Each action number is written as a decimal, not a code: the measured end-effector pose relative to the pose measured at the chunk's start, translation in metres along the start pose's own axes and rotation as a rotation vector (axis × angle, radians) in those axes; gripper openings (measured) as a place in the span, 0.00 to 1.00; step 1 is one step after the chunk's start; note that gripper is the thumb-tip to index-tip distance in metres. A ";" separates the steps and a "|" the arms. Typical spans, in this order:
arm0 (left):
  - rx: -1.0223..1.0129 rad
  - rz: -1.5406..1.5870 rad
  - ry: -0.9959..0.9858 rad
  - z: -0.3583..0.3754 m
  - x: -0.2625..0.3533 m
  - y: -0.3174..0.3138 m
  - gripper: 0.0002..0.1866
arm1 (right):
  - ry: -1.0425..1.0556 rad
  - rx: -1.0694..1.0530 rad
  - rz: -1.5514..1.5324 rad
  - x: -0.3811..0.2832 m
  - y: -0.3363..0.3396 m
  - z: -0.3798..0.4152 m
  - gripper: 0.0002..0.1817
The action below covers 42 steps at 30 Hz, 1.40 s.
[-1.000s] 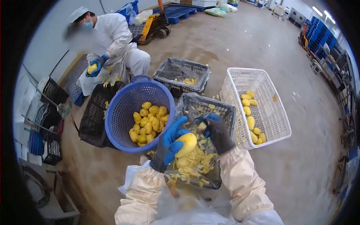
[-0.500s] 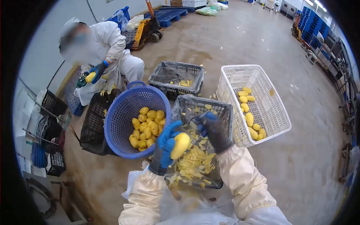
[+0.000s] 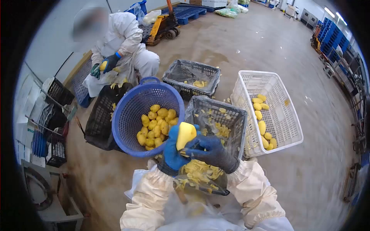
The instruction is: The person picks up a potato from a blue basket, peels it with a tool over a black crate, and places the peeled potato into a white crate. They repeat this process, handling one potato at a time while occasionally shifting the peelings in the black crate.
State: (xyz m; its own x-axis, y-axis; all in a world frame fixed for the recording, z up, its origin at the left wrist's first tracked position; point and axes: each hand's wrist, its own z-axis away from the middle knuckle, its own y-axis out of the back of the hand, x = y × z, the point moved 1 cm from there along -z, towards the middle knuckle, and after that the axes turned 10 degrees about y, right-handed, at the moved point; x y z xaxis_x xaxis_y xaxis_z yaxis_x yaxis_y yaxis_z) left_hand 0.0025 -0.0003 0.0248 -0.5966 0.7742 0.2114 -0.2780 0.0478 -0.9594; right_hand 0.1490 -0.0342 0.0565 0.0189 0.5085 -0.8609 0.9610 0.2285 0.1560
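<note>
My left hand (image 3: 174, 149), in a blue glove with a dark cuff, is closed around a yellow potato (image 3: 186, 135) held upright, with flat facets on its side. My gloved right hand (image 3: 211, 151) is curled with its fingertips against the potato's lower right side. A small thing shows at those fingertips, too blurred to name. Below both hands is a black crate (image 3: 243, 127) lined with clear plastic, with yellow peelings (image 3: 200, 172) heaped in it. To the left, a blue perforated basket (image 3: 125, 115) holds several potatoes (image 3: 156, 125).
A white crate (image 3: 287, 134) with several smooth potatoes (image 3: 262, 127) stands at the right. Another lined black crate (image 3: 192, 90) is beyond. At the upper left a seated co-worker (image 3: 127, 42) holds a potato. A pallet jack (image 3: 162, 27) stands behind.
My right hand has come left from over the crate to the potato. My left hand has turned the potato more upright. The view has shifted slightly.
</note>
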 end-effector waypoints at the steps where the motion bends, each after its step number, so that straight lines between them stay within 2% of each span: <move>1: 0.054 0.009 0.038 0.001 -0.002 0.002 0.32 | -0.003 -0.005 -0.002 0.002 0.003 0.000 0.08; 2: 0.110 -0.071 -0.022 0.003 -0.006 0.002 0.31 | -0.096 0.133 0.000 0.007 0.014 -0.002 0.08; 3: -0.105 -0.026 0.098 0.002 -0.008 0.017 0.33 | -0.190 0.271 0.004 0.012 0.025 -0.005 0.07; 4: -0.082 -0.094 0.132 0.006 -0.011 0.018 0.33 | -0.207 0.479 -0.255 0.018 0.035 -0.012 0.08; 5: -0.059 -0.163 0.166 0.008 -0.014 0.017 0.32 | -0.209 0.477 -0.253 0.023 0.048 -0.013 0.08; 6: -0.121 -0.058 0.265 0.004 -0.018 0.008 0.32 | -0.230 0.541 -0.286 0.028 0.063 -0.012 0.08; 7: -0.119 -0.062 0.268 0.002 -0.018 0.000 0.32 | -0.248 0.609 -0.320 0.029 0.070 -0.012 0.08; 9: 0.135 0.071 0.093 -0.002 -0.016 -0.011 0.34 | -0.272 0.529 -0.384 0.023 0.055 -0.007 0.09; 10: 0.167 -0.013 -0.015 -0.001 -0.012 -0.011 0.35 | -0.261 0.372 -0.361 0.013 0.042 -0.006 0.09; 11: 0.057 0.038 0.003 -0.004 -0.005 -0.003 0.33 | -0.250 0.214 -0.340 0.007 0.028 -0.004 0.09; 13: 0.015 -0.050 -0.017 -0.004 0.001 0.006 0.30 | 0.069 -0.072 0.102 0.004 0.003 0.003 0.09; 14: 0.016 -0.050 -0.021 -0.003 0.001 0.008 0.30 | 0.101 -0.111 0.208 0.011 0.000 0.007 0.08; 15: 0.003 -0.031 0.062 -0.003 -0.001 0.008 0.29 | 0.098 -0.109 0.206 0.016 0.006 0.004 0.08; 16: -0.009 -0.008 0.148 -0.002 -0.005 0.010 0.28 | -0.126 0.157 -0.015 0.023 0.023 -0.001 0.07; 17: 0.158 -0.058 0.073 0.000 -0.010 0.021 0.28 | -0.348 0.421 -0.234 0.032 0.042 -0.003 0.06; 19: -0.148 -0.134 0.271 0.000 -0.017 0.005 0.29 | -0.188 0.630 -0.245 0.070 0.078 0.001 0.07; 20: -0.147 -0.141 0.279 -0.002 -0.015 0.001 0.29 | -0.220 0.547 -0.443 0.066 0.086 0.005 0.07; 21: -0.007 -0.120 0.154 -0.004 -0.013 0.000 0.29 | -0.217 0.547 -0.441 0.055 0.077 0.004 0.07; 22: 0.133 -0.092 0.020 -0.005 -0.011 -0.002 0.30 | -0.239 0.438 -0.405 0.038 0.059 0.001 0.08; 24: 0.093 -0.048 -0.063 -0.002 -0.003 -0.001 0.31 | -0.338 0.204 -0.375 0.010 0.024 0.000 0.09; 25: 0.053 -0.065 -0.069 -0.003 0.002 0.002 0.32 | -0.357 0.056 -0.247 -0.001 0.007 0.001 0.10; 27: 0.062 -0.039 -0.043 -0.001 0.000 0.001 0.31 | -0.078 0.015 0.099 0.018 -0.001 0.006 0.07; 29: 0.066 -0.011 -0.004 0.001 -0.003 -0.001 0.30 | -0.402 0.341 -0.292 0.024 0.029 -0.006 0.06; 30: 0.011 -0.141 0.080 0.003 -0.006 -0.003 0.28 | -0.343 0.507 -0.163 0.026 0.045 -0.011 0.06; 31: -0.043 -0.274 0.164 0.005 -0.007 -0.007 0.26 | -0.206 0.598 -0.173 0.041 0.061 -0.012 0.06; 33: -0.078 -0.246 0.155 0.002 -0.011 -0.011 0.27 | -0.294 0.586 -0.301 0.042 0.071 -0.006 0.07; 35: 0.188 -0.249 -0.014 -0.001 -0.009 0.000 0.25 | -0.353 0.431 -0.401 0.013 0.044 -0.010 0.07; 36: 0.014 -0.385 -0.022 -0.002 -0.005 -0.004 0.25 | -0.358 0.277 -0.320 0.007 0.033 -0.010 0.10; 37: 0.016 -0.385 -0.023 0.000 -0.006 -0.002 0.25 | -0.359 0.276 -0.321 0.015 0.038 -0.010 0.10; 39: 0.064 -0.455 0.095 0.003 -0.012 0.004 0.30 | -0.271 0.615 -0.063 0.046 0.068 -0.005 0.11; 41: 0.061 -0.367 0.114 0.002 -0.012 0.001 0.30 | -0.258 0.638 -0.158 0.047 0.081 -0.001 0.11; 42: 0.087 -0.343 0.062 0.002 -0.007 -0.002 0.31 | -0.195 0.570 -0.247 0.026 0.068 -0.006 0.11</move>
State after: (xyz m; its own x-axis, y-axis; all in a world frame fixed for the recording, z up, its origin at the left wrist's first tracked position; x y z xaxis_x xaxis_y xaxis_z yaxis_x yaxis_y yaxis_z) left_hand 0.0062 -0.0070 0.0260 -0.4111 0.7595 0.5040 -0.5189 0.2596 -0.8145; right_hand 0.2128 -0.0003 0.0478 -0.2234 0.3252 -0.9189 0.9382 -0.1838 -0.2931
